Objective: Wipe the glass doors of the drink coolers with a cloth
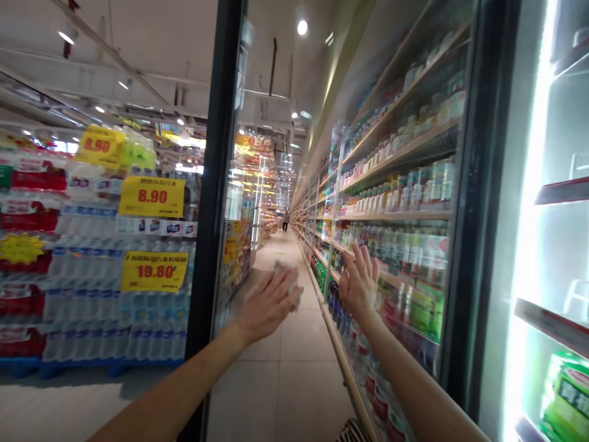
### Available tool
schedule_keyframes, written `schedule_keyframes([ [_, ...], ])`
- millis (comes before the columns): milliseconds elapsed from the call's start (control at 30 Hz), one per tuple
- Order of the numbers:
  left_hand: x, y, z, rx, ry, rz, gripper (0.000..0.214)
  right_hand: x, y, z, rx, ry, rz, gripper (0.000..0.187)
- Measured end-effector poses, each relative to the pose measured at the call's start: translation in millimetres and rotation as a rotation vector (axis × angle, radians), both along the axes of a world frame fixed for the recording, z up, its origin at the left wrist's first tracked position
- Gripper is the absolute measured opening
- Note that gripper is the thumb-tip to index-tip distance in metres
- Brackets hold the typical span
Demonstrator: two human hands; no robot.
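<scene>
A glass door (285, 344) in a black frame stands in front of me. My left hand (269, 301) lies palm-forward on a crumpled greyish cloth (292, 283), pressing it towards the glass; part of the cloth is hidden under the fingers. Further right, my right hand (359, 279) is raised with its fingers stretched and a little apart, at or very near the pane. It holds nothing that I can see. Whether its fingertips touch the glass I cannot tell.
At left, bottled water packs (87, 294) are stacked on a blue pallet (83, 366) with yellow price signs (154, 270). Long shelves of drinks (414, 239) and an aisle floor (271, 245) show in or through the glass. At right are a lit cooler's shelf (554, 325) and a green package (568, 399).
</scene>
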State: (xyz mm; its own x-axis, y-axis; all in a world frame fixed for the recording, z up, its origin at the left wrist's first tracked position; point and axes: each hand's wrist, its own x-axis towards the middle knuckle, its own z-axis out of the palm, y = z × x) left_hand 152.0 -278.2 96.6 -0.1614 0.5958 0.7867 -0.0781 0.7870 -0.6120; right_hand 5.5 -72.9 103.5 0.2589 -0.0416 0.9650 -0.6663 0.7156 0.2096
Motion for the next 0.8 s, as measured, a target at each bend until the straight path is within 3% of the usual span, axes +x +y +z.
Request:
schedule_keyframes([
  [67, 2.8, -3.8, -0.2, -0.041, -0.032, 0.011, 0.038, 1.2, -0.2, 0.4, -0.008, 0.001, 0.002, 0.047],
  [167, 6.9, -9.2, 13.0, 0.235, 0.109, 0.053, 0.039, 2.6, -0.2, 0.5, -0.020, -0.004, 0.004, 0.046],
  [233, 7.3, -9.5, 15.1, 0.306, 0.140, 0.056, 0.041, 2.5, 0.1, 0.2, -0.022, -0.013, 0.002, 0.045],
  [367, 4.7, -5.2, -1.1, -0.068, -0.107, 0.025, 0.041, 1.5, 0.7, -0.5, 0.001, -0.033, -0.012, 0.044],
  [433, 4.4, -5.2, -2.1, -0.107, -0.128, 0.022, 0.042, 1.7, 0.6, -0.6, -0.003, -0.041, -0.018, 0.042],
  [533, 3.4, -6.1, 9.3, 0.200, 0.031, 0.038, 0.044, 2.5, -0.1, -0.2, -0.011, -0.045, -0.023, 0.041],
  [600, 0.6, -3.2, 13.4, 0.318, 0.064, 0.045, 0.046, 3.0, -0.5, 0.0, -0.005, -0.051, -0.029, 0.042],
  [633, -1.3, -0.6, 12.7, 0.292, 0.029, 0.050, 0.047, 3.1, -0.6, 0.1, -0.003, -0.053, -0.029, 0.042],
  [733, -6.7, 6.7, 7.6, 0.016, -0.150, 0.054, 0.047, 3.5, -0.9, 0.2, 0.004, -0.063, -0.023, 0.043],
  [800, -8.0, 7.0, 11.0, -0.046, -0.174, 0.046, 0.048, 3.6, -0.9, 0.2, 0.001, -0.065, -0.019, 0.043],
])
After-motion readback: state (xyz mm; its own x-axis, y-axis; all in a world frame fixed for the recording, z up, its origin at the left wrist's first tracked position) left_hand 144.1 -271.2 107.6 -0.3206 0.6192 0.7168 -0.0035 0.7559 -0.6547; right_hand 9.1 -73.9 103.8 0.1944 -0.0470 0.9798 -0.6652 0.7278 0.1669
